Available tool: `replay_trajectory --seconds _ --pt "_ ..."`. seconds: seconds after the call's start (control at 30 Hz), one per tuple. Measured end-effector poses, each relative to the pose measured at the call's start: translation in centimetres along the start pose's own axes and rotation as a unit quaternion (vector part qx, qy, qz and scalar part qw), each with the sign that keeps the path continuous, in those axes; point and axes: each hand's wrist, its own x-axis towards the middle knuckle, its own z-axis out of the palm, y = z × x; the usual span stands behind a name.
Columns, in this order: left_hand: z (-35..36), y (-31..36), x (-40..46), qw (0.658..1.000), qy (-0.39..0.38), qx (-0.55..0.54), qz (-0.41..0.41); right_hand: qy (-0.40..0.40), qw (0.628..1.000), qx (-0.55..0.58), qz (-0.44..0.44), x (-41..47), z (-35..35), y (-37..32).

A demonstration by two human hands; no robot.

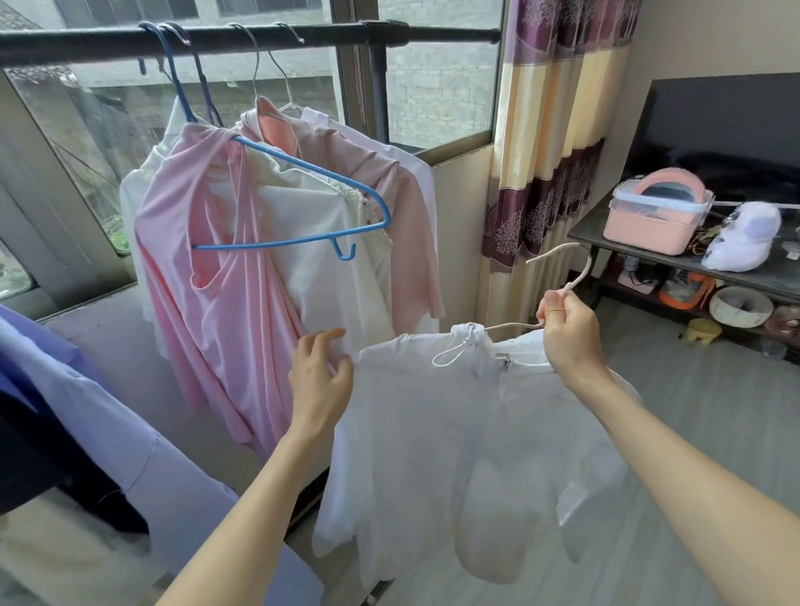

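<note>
My right hand (567,328) grips the neck of a pale pink hanger (574,274), whose hook points up and to the left. A sheer white garment (444,446) hangs from that hanger in front of me. My left hand (319,378) is at the garment's left shoulder with fingers loosely spread, touching the fabric edge. Above, a black clothes rail (243,36) carries several hung garments: a pink top (216,282) on a blue hanger (313,215), a cream top (315,260) and a dusty pink one (404,221).
A window (435,75) and a purple-and-cream curtain (550,125) are behind the rail. Lilac and dark clothes (52,405) lie at the left. At the right, a dark shelf (759,267) holds a pink lidded box (653,217), a white bundle and bowls.
</note>
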Motion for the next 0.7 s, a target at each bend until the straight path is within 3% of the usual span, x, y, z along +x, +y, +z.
replay_trajectory --seconds 0.13,0.27,0.37,0.57,0.7 --pt "0.5 2.2 -0.4 0.985 -0.069 0.078 0.137 -0.036 0.998 -0.008 -0.045 -0.5 0.5 -1.0" --pt "1.8 4.7 -0.8 0.966 -0.171 0.075 0.176 -0.119 0.987 -0.025 -0.101 -1.5 1.2 -2.3" --pt "2.2 5.0 -0.9 0.971 -0.193 -0.053 0.131 -0.149 0.982 -0.022 -0.117 -1.8 1.1 -2.3" --pt "1.9 3.6 -2.0 0.973 -0.137 -0.187 0.016 -0.173 0.980 -0.032 -0.097 -1.6 0.5 -0.6" --pt "1.2 3.8 -1.1 0.951 -0.252 -0.178 0.004 -0.203 0.975 -0.015 -0.094 -1.6 0.2 0.4"
